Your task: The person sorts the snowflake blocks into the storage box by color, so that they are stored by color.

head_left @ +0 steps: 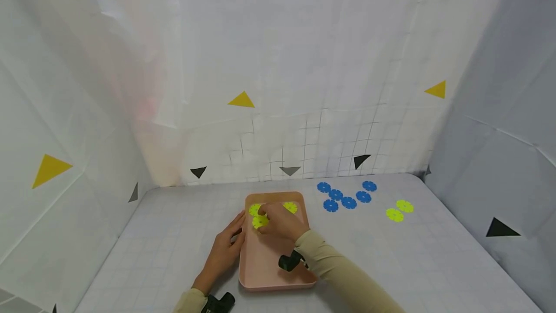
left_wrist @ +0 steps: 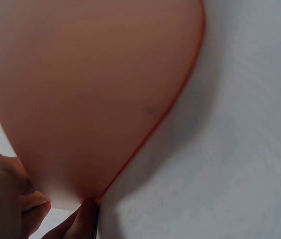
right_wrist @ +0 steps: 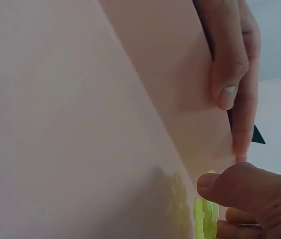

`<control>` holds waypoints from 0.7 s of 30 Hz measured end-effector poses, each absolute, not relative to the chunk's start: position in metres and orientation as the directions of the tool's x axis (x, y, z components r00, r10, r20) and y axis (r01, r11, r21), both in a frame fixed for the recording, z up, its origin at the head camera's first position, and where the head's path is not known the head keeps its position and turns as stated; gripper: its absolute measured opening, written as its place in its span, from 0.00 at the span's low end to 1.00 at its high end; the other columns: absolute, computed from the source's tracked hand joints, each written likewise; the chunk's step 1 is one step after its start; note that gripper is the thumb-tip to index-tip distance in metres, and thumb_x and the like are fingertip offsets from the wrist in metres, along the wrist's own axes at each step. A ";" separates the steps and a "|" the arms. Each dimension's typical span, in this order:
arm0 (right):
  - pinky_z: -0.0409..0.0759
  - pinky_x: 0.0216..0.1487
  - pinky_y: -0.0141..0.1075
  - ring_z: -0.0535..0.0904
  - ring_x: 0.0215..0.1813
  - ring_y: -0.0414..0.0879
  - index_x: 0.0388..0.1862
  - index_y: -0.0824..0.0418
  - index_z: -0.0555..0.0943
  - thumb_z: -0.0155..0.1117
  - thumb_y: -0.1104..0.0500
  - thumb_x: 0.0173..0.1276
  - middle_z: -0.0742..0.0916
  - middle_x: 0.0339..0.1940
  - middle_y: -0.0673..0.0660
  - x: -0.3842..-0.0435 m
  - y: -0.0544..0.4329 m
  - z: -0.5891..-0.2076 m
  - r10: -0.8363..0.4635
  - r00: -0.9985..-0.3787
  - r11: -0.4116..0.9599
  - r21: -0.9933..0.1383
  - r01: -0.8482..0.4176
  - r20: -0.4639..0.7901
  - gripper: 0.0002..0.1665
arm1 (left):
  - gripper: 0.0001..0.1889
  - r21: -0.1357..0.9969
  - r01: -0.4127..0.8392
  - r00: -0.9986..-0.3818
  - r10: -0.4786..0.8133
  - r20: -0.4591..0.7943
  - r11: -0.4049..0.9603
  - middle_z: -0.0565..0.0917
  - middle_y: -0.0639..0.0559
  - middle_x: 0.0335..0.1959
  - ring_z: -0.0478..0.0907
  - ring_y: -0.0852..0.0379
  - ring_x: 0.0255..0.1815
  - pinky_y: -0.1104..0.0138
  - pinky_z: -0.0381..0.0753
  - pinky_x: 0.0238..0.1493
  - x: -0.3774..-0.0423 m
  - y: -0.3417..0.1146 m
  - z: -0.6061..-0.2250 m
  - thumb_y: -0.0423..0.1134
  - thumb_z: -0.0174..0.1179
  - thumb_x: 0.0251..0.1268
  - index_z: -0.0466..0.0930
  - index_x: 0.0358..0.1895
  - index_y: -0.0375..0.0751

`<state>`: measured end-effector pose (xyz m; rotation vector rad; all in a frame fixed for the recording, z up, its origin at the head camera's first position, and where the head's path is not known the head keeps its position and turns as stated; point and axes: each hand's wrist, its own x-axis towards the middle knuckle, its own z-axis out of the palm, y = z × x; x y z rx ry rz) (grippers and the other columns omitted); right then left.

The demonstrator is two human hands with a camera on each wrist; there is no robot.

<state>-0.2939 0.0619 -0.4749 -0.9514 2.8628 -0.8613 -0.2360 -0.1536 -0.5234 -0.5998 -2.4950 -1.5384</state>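
Note:
My left hand (head_left: pixel 224 251) rests along the left side of the pink tray (head_left: pixel 278 280). Its fingers (right_wrist: pixel 244 114) lie fairly straight against the outer wall, and the thumb tip shows at the rim. Over the tray's far half, my right hand (head_left: pixel 281 223) pinches a yellow-green notched disc (right_wrist: pixel 206 219) between thumb and fingers. Further yellow-green discs lie in the tray, one in the far left corner (head_left: pixel 254 209) and one near the far right corner (head_left: pixel 290 206). The right hand hides part of the tray floor.
Several blue notched discs (head_left: pixel 349 202) lie in a loose zigzag right of the tray. Two yellow-green discs (head_left: pixel 395 215) lie farther right on the white table (head_left: pixel 182 221). White sheet walls (head_left: pixel 282 62) with triangle marks stand around the table.

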 end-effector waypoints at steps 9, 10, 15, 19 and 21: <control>0.83 0.57 0.36 0.83 0.50 0.42 0.59 0.64 0.85 0.81 0.60 0.63 0.89 0.51 0.54 -0.293 0.055 -0.480 -0.542 -0.834 0.691 -0.513 -0.510 0.099 0.26 | 0.27 0.817 0.421 -0.904 0.257 0.342 0.394 0.63 0.44 0.80 0.74 0.44 0.69 0.54 0.81 0.62 -0.235 -0.153 -0.523 0.27 0.56 0.79 0.66 0.78 0.33; 0.83 0.58 0.36 0.83 0.51 0.42 0.59 0.64 0.85 0.81 0.60 0.63 0.89 0.52 0.54 -0.293 0.054 -0.481 -0.538 -0.838 0.695 -0.512 -0.504 0.095 0.26 | 0.27 0.816 0.422 -0.903 0.257 0.343 0.395 0.63 0.44 0.80 0.75 0.44 0.69 0.55 0.81 0.61 -0.235 -0.153 -0.524 0.27 0.56 0.79 0.66 0.78 0.33; 0.82 0.60 0.38 0.84 0.54 0.45 0.60 0.63 0.85 0.81 0.58 0.63 0.89 0.53 0.54 -0.291 0.051 -0.482 -0.516 -0.852 0.716 -0.501 -0.486 0.088 0.27 | 0.27 0.809 0.430 -0.900 0.257 0.351 0.400 0.63 0.44 0.80 0.77 0.44 0.67 0.55 0.81 0.61 -0.235 -0.153 -0.525 0.27 0.57 0.79 0.66 0.78 0.33; 0.83 0.57 0.37 0.83 0.49 0.43 0.59 0.63 0.85 0.81 0.55 0.64 0.88 0.51 0.54 -0.291 0.049 -0.483 -0.506 -0.856 0.732 -0.472 -0.491 0.107 0.27 | 0.27 0.804 0.444 -0.894 0.261 0.365 0.397 0.63 0.44 0.80 0.72 0.47 0.71 0.54 0.79 0.64 -0.236 -0.153 -0.525 0.27 0.57 0.79 0.66 0.78 0.33; 0.83 0.54 0.36 0.82 0.46 0.42 0.58 0.62 0.85 0.81 0.54 0.64 0.88 0.49 0.53 -0.292 0.048 -0.486 -0.501 -0.857 0.738 -0.455 -0.498 0.124 0.26 | 0.27 0.802 0.445 -0.893 0.263 0.365 0.399 0.63 0.44 0.80 0.72 0.47 0.72 0.54 0.79 0.64 -0.236 -0.153 -0.524 0.28 0.56 0.79 0.66 0.78 0.33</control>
